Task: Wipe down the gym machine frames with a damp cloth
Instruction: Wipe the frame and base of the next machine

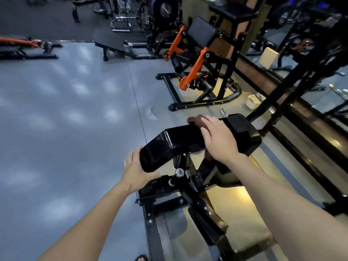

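Observation:
A glossy black pad (180, 140) tops the machine in front of me, above its black steel frame (197, 200). My right hand (218, 140) lies flat on the pad's top with straight fingers, pressing a dark brown cloth (194, 120) that shows just beyond the fingertips. My left hand (135, 170) rests against the pad's near left end, fingers up along its side and thumb under its lower edge. Most of the cloth is hidden under my right hand.
An orange-and-black machine (195, 68) stands further ahead. A small white bucket (252, 101) and a bottle sit by the mirrored wall on the right. A flat black bench (111, 42) lies at the back. Grey floor (66, 110) spreads to the left.

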A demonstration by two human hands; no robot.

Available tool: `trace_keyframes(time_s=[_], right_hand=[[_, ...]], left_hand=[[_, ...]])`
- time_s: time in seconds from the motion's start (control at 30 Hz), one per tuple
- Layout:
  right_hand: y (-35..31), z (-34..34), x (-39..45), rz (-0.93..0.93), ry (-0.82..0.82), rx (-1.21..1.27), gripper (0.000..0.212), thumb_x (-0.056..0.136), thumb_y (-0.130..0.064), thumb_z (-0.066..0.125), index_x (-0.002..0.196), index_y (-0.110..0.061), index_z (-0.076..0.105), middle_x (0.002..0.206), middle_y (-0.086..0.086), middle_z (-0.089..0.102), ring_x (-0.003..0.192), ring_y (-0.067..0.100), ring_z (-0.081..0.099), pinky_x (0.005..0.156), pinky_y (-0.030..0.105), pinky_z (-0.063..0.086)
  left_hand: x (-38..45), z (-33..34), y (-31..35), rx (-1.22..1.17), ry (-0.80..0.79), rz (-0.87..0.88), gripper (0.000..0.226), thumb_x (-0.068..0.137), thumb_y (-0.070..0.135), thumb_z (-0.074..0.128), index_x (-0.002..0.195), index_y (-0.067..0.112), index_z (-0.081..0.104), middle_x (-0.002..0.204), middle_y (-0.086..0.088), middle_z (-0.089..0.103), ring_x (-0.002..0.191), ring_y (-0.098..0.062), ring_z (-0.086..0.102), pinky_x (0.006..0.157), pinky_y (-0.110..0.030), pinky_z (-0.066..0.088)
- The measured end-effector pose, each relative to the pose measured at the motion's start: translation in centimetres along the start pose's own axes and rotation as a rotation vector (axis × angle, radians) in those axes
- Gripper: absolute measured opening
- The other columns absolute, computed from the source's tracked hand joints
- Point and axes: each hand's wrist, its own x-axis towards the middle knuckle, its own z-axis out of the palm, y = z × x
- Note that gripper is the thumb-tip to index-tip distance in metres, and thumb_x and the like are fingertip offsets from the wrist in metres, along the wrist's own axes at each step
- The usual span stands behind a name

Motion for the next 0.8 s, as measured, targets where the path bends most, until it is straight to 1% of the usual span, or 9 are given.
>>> trace_keyframes(time_s=[0.07, 0.17, 0.27, 0.37, 0.43, 0.53, 0.63, 0.73, 0.8], right_hand=[[4.6, -1.4, 0.9, 0.141, 0.029, -0.014, 0.049, 0.111, -0.036, 0.034, 0.154, -0.016, 0.047, 0.159, 0.004, 0.045, 0.148, 0.024, 0.036, 0.127, 0.046, 0.025], [6.3, -1.0, 1.7, 0.182, 0.021, -0.008, 0.048, 0.112, -0.033, 0.034, 0.153, -0.013, 0.048, 0.16, 0.007, 0.045, 0.151, 0.026, 0.034, 0.128, 0.043, 0.021], [4.6, -1.2, 1.0, 0.244, 0.115, 0.118, 0.041, 0.111, -0.03, 0.037, 0.145, -0.017, 0.056, 0.147, 0.003, 0.057, 0.141, 0.022, 0.047, 0.122, 0.04, 0.035], [3.2, -3.0, -2.6, 0.411, 0.222, 0.5, 0.035, 0.112, -0.03, 0.035, 0.138, -0.025, 0.058, 0.122, -0.009, 0.062, 0.109, -0.002, 0.057, 0.098, 0.014, 0.041], [2.9, -3.2, -6.2, 0.505, 0.224, 0.815, 0.034, 0.112, -0.033, 0.035, 0.135, -0.027, 0.06, 0.115, -0.013, 0.063, 0.097, -0.009, 0.057, 0.087, 0.01, 0.041], [4.0, -0.9, -10.5, 0.744, 0.12, 1.436, 0.037, 0.11, -0.04, 0.042, 0.135, -0.025, 0.064, 0.127, 0.003, 0.071, 0.115, 0.024, 0.069, 0.103, 0.046, 0.055], [5.5, 1.6, -14.2, 0.969, -0.015, 1.758, 0.04, 0.11, -0.04, 0.044, 0.134, -0.015, 0.064, 0.128, 0.015, 0.071, 0.119, 0.039, 0.068, 0.105, 0.057, 0.052], [6.9, 4.0, -17.2, 1.131, -0.057, 1.752, 0.044, 0.109, -0.041, 0.048, 0.131, -0.009, 0.066, 0.125, 0.02, 0.072, 0.112, 0.039, 0.071, 0.099, 0.057, 0.056], [7.5, 5.5, -18.9, 1.202, -0.101, 1.696, 0.045, 0.107, -0.043, 0.051, 0.131, -0.007, 0.065, 0.122, 0.021, 0.072, 0.104, 0.04, 0.074, 0.092, 0.058, 0.059]], left_hand=[[-0.9, 1.0, 1.3, -0.021, 0.094, 0.023, 0.12, 0.067, 0.055, 0.091, 0.161, 0.032, 0.02, 0.165, -0.001, 0.019, 0.153, -0.021, 0.012, 0.126, -0.042, 0.016], [-2.4, 3.2, 3.4, -0.031, 0.21, -0.096, 0.115, 0.075, 0.048, 0.088, 0.161, 0.03, 0.014, 0.167, -0.002, 0.011, 0.153, -0.023, 0.008, 0.126, -0.043, 0.016], [-4.9, 5.7, 6.3, -0.151, 0.437, -0.236, 0.109, 0.077, 0.036, 0.085, 0.159, 0.025, 0.014, 0.161, -0.008, 0.013, 0.147, -0.031, 0.018, 0.12, -0.044, 0.023], [-7.3, 8.8, 7.8, -0.232, 0.552, -0.213, 0.076, 0.078, 0.039, 0.079, 0.14, 0.029, 0.036, 0.141, -0.004, 0.036, 0.132, -0.026, 0.032, 0.113, -0.037, 0.03], [-8.9, 11.0, 8.2, -0.19, 0.446, -0.146, 0.047, 0.083, 0.039, 0.074, 0.123, 0.033, 0.05, 0.125, 0.003, 0.048, 0.12, -0.019, 0.04, 0.106, -0.035, 0.036], [-11.8, 13.7, 9.6, -0.352, 0.167, -0.115, 0.007, 0.095, 0.023, 0.065, 0.1, 0.026, 0.068, 0.1, 0.004, 0.067, 0.092, -0.013, 0.059, 0.084, -0.029, 0.049], [-14.4, 16.0, 10.8, -0.524, -0.014, -0.259, 0.016, 0.104, 0.025, 0.055, 0.103, 0.019, 0.07, 0.1, -0.011, 0.073, 0.07, -0.01, 0.062, 0.063, -0.022, 0.048], [-16.3, 18.5, 10.6, -0.734, -0.182, -0.348, 0.035, 0.103, 0.055, 0.049, 0.118, 0.028, 0.066, 0.113, 0.0, 0.073, 0.089, -0.014, 0.071, 0.074, -0.03, 0.057], [-17.3, 20.3, 9.7, -0.739, -0.216, -0.29, 0.041, 0.097, 0.058, 0.06, 0.133, 0.037, 0.056, 0.126, 0.009, 0.067, 0.107, -0.012, 0.071, 0.083, -0.034, 0.062]])
